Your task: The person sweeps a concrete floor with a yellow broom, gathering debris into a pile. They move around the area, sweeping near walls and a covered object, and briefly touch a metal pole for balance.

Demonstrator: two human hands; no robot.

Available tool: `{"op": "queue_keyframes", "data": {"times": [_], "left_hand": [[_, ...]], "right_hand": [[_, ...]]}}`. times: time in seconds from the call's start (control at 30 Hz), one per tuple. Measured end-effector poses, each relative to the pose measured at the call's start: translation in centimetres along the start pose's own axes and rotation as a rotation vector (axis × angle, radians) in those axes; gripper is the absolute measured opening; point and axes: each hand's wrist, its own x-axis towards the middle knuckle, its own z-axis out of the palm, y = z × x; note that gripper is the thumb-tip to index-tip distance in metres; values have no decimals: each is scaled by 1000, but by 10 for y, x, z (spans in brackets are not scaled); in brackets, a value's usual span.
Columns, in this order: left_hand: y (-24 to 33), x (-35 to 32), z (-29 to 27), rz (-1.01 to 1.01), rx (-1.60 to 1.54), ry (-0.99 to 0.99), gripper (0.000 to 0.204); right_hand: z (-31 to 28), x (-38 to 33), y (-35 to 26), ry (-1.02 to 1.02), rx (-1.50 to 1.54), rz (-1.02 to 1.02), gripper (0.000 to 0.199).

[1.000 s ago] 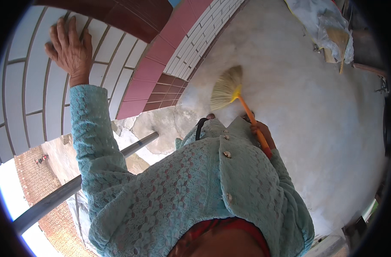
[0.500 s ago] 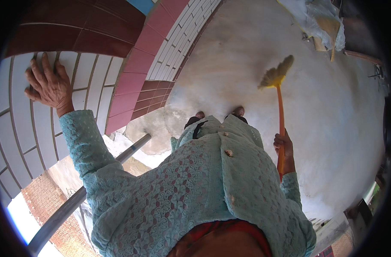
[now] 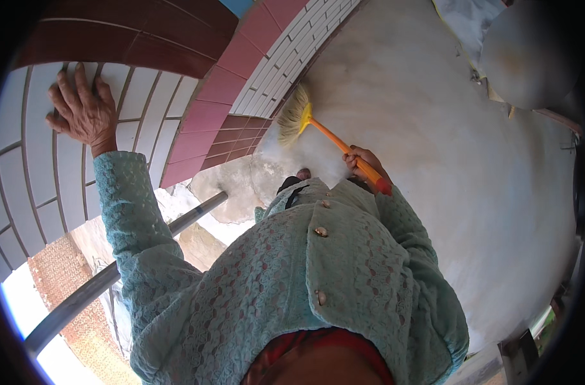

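In my right hand [image 3: 364,163] is the orange handle of a broom [image 3: 295,120], gripped near its red end. The broom's yellow collar and pale, fanned bristles lie at the foot of the tiled wall, on the concrete floor [image 3: 459,192]. My left hand [image 3: 84,112] rests flat with fingers spread on the white tiles of the wall [image 3: 39,147]. Light green lacy sleeves cover both arms. One brown shoe [image 3: 303,173] shows beyond the hem of my jacket; the other is hidden.
A grey metal pole [image 3: 106,279] slants along the left, below my left arm. Clear plastic sheeting [image 3: 466,25] lies at the upper right, partly behind a blurred round patch. Pink tiles [image 3: 206,115] edge the wall's corner.
My right hand has swung the broom leftward across the floor, from the right side to the wall's base. My left hand stays on the tiles.
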Motion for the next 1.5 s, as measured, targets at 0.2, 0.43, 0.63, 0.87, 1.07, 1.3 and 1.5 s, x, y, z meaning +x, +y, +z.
{"op": "queue_keyframes", "data": {"times": [0.2,0.43,0.63,0.87,1.07,1.3,1.5], "left_hand": [[-4,-6,5,-23,-36,15,38],[-2,-6,10,-27,-60,58,38],[-4,-5,10,-25,-34,29,38],[-6,-9,20,-28,-24,1,41],[-3,-5,14,-20,-65,-3,41],[0,1,14,-14,-139,67,42],[5,-5,3,-41,7,14,51]], "right_hand": [[-72,-57,16,17,222,-104,14],[-93,-169,1,163,426,-428,11],[-45,-213,13,245,292,-464,22],[43,-166,11,57,149,-272,25],[34,-34,-24,29,-83,-126,12],[-19,-18,-34,76,-140,-103,7],[-30,-90,-35,190,23,-233,12]]}}
